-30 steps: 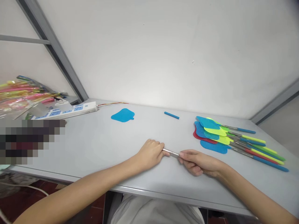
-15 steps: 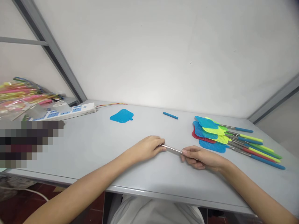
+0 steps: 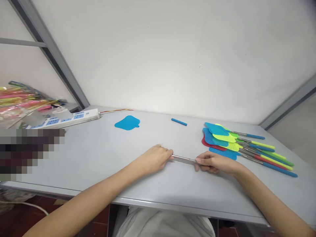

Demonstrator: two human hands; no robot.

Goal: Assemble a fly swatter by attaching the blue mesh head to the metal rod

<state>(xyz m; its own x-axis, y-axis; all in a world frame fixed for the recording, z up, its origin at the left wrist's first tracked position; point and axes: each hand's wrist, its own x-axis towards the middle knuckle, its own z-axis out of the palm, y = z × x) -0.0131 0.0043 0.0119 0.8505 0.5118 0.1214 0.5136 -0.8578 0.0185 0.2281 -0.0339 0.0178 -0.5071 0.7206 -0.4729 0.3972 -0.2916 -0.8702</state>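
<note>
Gripped the thin metal rod (image 3: 184,159) with the closed left hand (image 3: 156,158) and pinched it also with the right hand (image 3: 215,162), in front of the short blue stick (image 3: 179,122).

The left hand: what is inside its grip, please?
The left hand is closed around a metal rod, which comes out toward the right hand. The part inside the grip is covered, so the rod's end there cannot be seen.
</note>
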